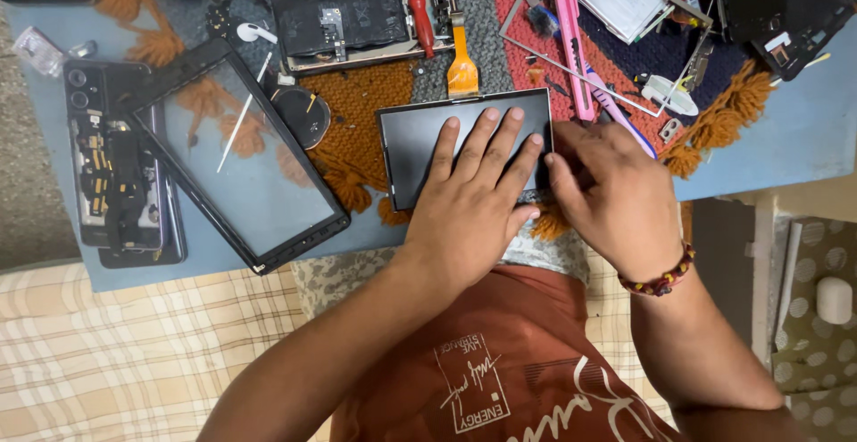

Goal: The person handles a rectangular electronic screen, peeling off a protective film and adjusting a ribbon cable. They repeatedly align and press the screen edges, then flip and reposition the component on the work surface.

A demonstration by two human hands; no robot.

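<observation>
At the centre of the frame a dark display panel [428,143] lies flat on the knitted mat [366,94]; the left hand [473,196] presses it down with fingers spread and flat, gripping nothing; the right hand [611,192] works at the panel's right edge, fingertips pinched there (on what exactly I cannot tell); the panel looks thin, light, stiff and easily cracked, its face probably slick, so it is best held by the edges; an orange ribbon cable [461,62] lies just above it; a black frame with glass [237,156] lies at left
</observation>
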